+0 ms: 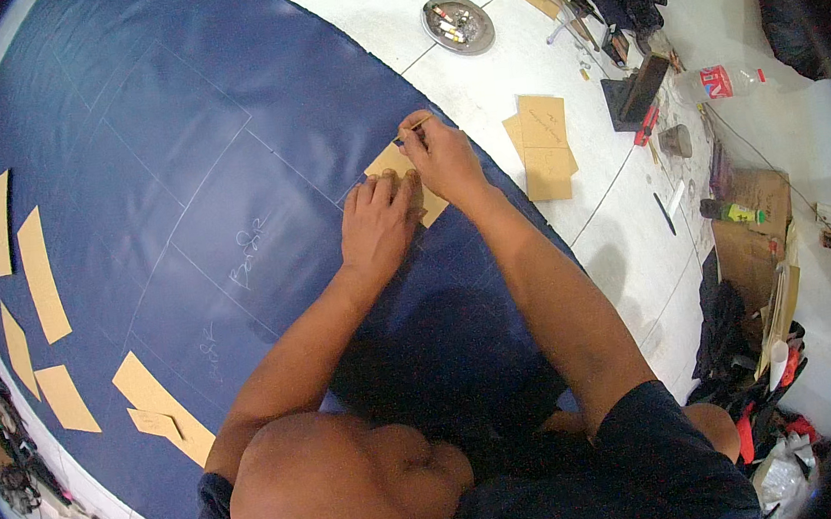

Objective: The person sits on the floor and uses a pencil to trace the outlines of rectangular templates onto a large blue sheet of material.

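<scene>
A dark blue sheet of material with pale drawn outlines and handwriting spreads in front of me. Near its right edge lies a tan card pattern piece. My left hand rests flat on this card, fingers stretched out and holding nothing. Just to the right and a little farther off, my right hand pinches a thin pencil-like stick at the card's far edge. The stick's tip is too small to make out.
Several tan card pieces lie along the sheet's left side. Past its right edge are stacked cards, a metal ashtray with cigarette butts, a black pen, a plastic bottle and a cardboard box among clutter.
</scene>
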Demonstrator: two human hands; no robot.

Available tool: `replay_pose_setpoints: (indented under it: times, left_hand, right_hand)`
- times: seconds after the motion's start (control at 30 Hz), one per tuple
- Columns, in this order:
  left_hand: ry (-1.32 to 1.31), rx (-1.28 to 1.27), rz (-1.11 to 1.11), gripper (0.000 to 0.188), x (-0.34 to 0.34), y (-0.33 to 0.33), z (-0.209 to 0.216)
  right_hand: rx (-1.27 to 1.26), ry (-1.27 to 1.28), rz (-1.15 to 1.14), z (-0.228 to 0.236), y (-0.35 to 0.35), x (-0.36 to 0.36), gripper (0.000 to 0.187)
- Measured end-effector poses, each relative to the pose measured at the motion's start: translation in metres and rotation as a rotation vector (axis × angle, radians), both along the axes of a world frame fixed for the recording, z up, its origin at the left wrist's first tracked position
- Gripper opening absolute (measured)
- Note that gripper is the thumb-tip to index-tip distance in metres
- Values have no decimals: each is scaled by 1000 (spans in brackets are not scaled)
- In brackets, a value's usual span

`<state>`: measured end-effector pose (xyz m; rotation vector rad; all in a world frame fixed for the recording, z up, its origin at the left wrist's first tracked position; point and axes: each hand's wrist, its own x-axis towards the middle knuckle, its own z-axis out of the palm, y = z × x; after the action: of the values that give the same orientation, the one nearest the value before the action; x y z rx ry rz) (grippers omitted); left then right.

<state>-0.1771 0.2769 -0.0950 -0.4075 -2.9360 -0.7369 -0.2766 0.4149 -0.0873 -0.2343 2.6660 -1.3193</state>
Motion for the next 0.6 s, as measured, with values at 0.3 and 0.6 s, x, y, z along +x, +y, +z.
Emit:
replay_pose_setpoints:
  times: [0.3,0.6]
  left_hand:
    - [-4,-87,-4,47,-4,3,-2]
    - [-69,-100,11,53,-4,0,1]
  right_hand:
    - [68,74,13,-1,-2,4,21]
    - [200,49,112,16,41,61,21]
